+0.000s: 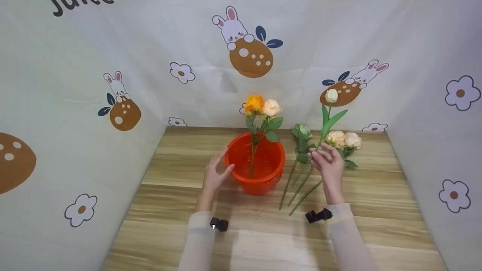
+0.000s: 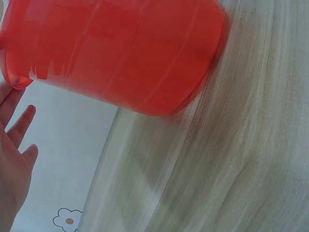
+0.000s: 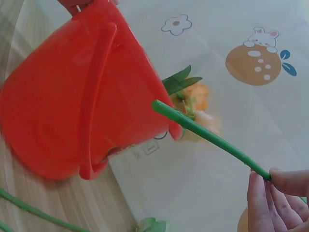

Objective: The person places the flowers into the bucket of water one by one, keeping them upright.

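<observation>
A white tulip (image 1: 331,95) with long green leaves is held upright, tilted, over the table's right part. My right hand (image 1: 330,162) pinches its green stem (image 3: 212,137) between thumb and fingers, and the stem's cut end points at the bucket in the right wrist view. The red bucket (image 1: 256,185) stands left of it, with an orange rose (image 1: 254,104) and a pale peach rose (image 1: 272,108) in it. My left hand (image 1: 215,174) rests at the bucket's left rim, fingers spread and fairly straight, thumb at the near edge.
Right of the bucket lie a greenish-white flower (image 1: 302,131) and two peach roses (image 1: 336,138), stems toward the front. The wood-grain table (image 1: 162,210) is enclosed by a printed cloth (image 1: 203,101) at the back and sides. The bucket's handle (image 3: 94,96) hangs down its side.
</observation>
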`<state>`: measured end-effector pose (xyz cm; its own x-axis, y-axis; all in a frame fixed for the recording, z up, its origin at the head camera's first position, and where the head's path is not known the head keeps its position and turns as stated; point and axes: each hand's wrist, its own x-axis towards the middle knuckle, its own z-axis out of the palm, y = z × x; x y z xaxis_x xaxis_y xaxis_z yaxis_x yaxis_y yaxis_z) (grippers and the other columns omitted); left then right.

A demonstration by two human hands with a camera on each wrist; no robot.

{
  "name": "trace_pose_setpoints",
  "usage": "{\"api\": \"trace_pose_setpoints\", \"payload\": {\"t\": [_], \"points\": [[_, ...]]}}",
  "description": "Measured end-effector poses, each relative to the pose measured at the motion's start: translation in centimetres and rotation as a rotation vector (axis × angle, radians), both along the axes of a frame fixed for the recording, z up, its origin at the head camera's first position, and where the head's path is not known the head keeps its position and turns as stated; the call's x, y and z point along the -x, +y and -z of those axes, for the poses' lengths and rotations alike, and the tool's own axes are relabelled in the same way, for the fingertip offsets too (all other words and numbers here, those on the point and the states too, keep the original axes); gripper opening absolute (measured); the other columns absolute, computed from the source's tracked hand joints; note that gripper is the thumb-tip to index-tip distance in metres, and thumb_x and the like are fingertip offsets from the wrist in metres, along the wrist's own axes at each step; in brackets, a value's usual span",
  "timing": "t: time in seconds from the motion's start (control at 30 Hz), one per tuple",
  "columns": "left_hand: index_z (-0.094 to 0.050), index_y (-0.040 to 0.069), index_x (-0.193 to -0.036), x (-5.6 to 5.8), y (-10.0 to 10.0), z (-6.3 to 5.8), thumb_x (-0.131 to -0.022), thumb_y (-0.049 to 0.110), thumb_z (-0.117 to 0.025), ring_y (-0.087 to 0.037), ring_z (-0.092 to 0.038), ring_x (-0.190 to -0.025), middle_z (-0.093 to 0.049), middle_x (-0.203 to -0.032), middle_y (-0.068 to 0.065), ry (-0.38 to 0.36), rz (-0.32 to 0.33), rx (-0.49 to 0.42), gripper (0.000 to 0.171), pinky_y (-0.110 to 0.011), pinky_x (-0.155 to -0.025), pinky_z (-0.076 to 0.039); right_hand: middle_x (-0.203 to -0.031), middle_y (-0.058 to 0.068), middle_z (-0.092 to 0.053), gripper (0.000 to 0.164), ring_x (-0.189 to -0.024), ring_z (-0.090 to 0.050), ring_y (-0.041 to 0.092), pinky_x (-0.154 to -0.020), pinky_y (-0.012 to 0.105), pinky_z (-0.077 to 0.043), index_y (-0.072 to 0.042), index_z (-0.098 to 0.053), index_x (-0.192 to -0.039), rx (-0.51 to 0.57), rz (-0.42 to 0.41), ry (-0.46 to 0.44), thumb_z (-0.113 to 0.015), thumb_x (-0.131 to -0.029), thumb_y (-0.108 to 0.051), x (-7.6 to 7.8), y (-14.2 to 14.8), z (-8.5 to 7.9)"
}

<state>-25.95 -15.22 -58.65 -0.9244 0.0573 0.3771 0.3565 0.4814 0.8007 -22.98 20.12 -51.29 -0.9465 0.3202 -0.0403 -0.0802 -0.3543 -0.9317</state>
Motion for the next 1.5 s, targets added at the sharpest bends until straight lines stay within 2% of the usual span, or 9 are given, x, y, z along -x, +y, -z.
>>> {"api": "trace_pose_setpoints", "payload": {"t": [0.13, 0.47, 0.63, 0.8, 0.97, 1.17, 1.27, 1.4, 1.5], "points": [[-0.052, 0.015, -0.146, -0.1, -0.1, 0.0, -0.090, 0.029, -0.071, -0.032, -0.040, -0.146, -0.049, -0.153, -0.009, -0.015, -0.002, 0.001, 0.061, -0.052, -0.127, -0.016, -0.084, -0.008, -0.077, 0.032, -0.077, -0.075, 0.006, -0.067, 0.017, -0.060, -0.004, -0.055, -0.123, -0.020, -0.019, 0.012, -0.064, -0.093, 0.001, 0.3, -0.6, -0.7], [-0.054, 0.016, -0.145, -0.1, -0.2, 0.1, -0.089, 0.029, -0.072, -0.037, -0.044, -0.142, -0.053, -0.150, -0.008, 0.023, -0.010, 0.008, 0.059, -0.056, -0.125, -0.021, -0.085, -0.002, -0.077, 0.030, -0.076, -0.075, 0.011, -0.064, 0.019, -0.060, -0.005, -0.057, -0.118, 0.023, -0.053, 0.104, -0.063, -0.091, 0.007, 1.4, -2.7, -2.4], [-0.053, 0.016, -0.145, -0.2, -0.1, -0.1, -0.090, 0.030, -0.072, -0.035, -0.044, -0.143, -0.052, -0.151, -0.008, 0.016, -0.014, 0.005, 0.060, -0.054, -0.125, -0.021, -0.088, -0.004, -0.077, 0.033, -0.080, -0.075, 0.011, -0.067, 0.021, -0.061, -0.001, -0.054, -0.124, -0.035, -0.080, 0.130, -0.063, -0.092, 0.005, 2.0, -3.7, -3.2], [-0.053, 0.017, -0.145, -0.2, 0.0, -0.1, -0.089, 0.030, -0.073, -0.030, -0.044, -0.143, -0.052, -0.151, -0.005, 0.002, -0.021, -0.004, 0.060, -0.051, -0.126, -0.020, -0.088, -0.005, -0.077, 0.033, -0.081, -0.075, 0.010, -0.069, 0.022, -0.061, -0.004, -0.051, -0.122, -0.038, -0.121, 0.147, -0.062, -0.093, 0.007, 2.6, -5.0, -3.7], [-0.054, 0.017, -0.145, -0.2, 0.1, 0.0, -0.089, 0.028, -0.074, -0.028, -0.044, -0.144, -0.052, -0.151, -0.006, 0.000, -0.020, -0.010, 0.060, -0.050, -0.126, -0.020, -0.091, -0.002, -0.077, 0.034, -0.082, -0.075, 0.011, -0.073, 0.024, -0.062, -0.003, -0.046, -0.121, -0.027, -0.155, 0.175, -0.061, -0.093, 0.008, 3.1, -6.2, -3.7], [-0.053, 0.017, -0.145, -0.2, 0.2, -0.1, -0.089, 0.029, -0.074, -0.029, -0.043, -0.144, -0.051, -0.152, -0.006, -0.013, -0.015, -0.017, 0.061, -0.053, -0.126, -0.021, -0.096, 0.000, -0.076, 0.041, -0.087, -0.075, 0.012, -0.074, 0.024, -0.062, -0.011, -0.041, -0.121, -0.052, -0.182, 0.205, -0.059, -0.092, 0.010, 3.7, -7.3, -3.2], [-0.053, 0.018, -0.146, -0.1, 0.2, -0.1, -0.089, 0.031, -0.073, -0.031, -0.042, -0.145, -0.050, -0.152, -0.007, -0.029, -0.011, -0.028, 0.062, -0.054, -0.125, -0.021, -0.097, 0.000, -0.075, 0.045, -0.088, -0.074, 0.011, -0.074, 0.022, -0.061, -0.012, -0.039, -0.124, -0.054, -0.203, 0.221, -0.059, -0.092, 0.012, 4.1, -7.7, -2.8], [-0.053, 0.020, -0.146, -0.1, 0.2, -0.2, -0.089, 0.033, -0.072, -0.030, -0.042, -0.145, -0.050, -0.152, -0.007, -0.040, -0.014, -0.023, 0.061, -0.054, -0.126, -0.021, -0.096, 0.002, -0.074, 0.041, -0.087, -0.074, 0.013, -0.074, 0.025, -0.061, -0.009, -0.041, -0.120, -0.051, -0.224, 0.225, -0.058, -0.091, 0.014, 4.5, -8.3, -2.3], [-0.053, 0.019, -0.146, -0.1, 0.1, -0.1, -0.090, 0.031, -0.072, -0.030, -0.042, -0.145, -0.050, -0.152, -0.010, -0.021, -0.009, -0.017, 0.060, -0.053, -0.126, -0.021, -0.095, 0.005, -0.075, 0.036, -0.087, -0.075, 0.016, -0.075, 0.027, -0.062, -0.008, -0.044, -0.114, -0.069, -0.241, 0.208, -0.059, -0.091, 0.014, 4.8, -8.8, -1.9]]}}
